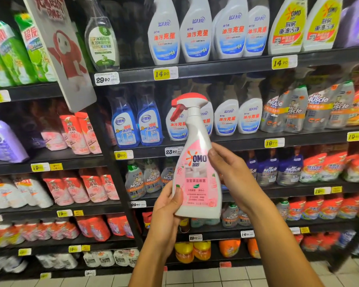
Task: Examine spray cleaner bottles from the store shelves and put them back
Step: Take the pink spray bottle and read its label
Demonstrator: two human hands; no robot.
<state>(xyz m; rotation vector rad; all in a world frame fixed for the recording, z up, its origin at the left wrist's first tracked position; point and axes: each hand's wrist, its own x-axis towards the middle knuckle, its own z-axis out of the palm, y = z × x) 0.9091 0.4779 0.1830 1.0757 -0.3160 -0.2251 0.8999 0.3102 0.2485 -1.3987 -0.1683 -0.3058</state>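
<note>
Before the dark store shelves [216, 68], one pink-and-white OMO spray bottle [197, 172] is held up, nearly upright and leaning slightly left at the top, its red-and-white trigger head [188, 104] pointing left. Two hands carry it. The left hand [166, 212] grips the lower left of the body, thumb lying across the front label and the other fingers hidden behind. The right hand [230, 168] holds the right side of the body higher up, its thumb touching the edge near the OMO logo and the rest of the fingers behind the bottle; how tightly they curl there cannot be seen.

On the top shelf stand four white bottles with blue-and-red labels [197, 32], then two yellow-labelled OMO bottles [288, 27] to their right, and one clear bottle with a green label [103, 44] to their left. On the shelf below stand two blue glass-cleaner bottles [137, 125]; beside them are at least four more white blue-labelled bottles [236, 119], two partly hidden behind the held bottle. Grey Mr Muscle bottles [298, 110] fill the right, blurred beyond counting. Yellow price tags [164, 73] line the shelf edges.
</note>
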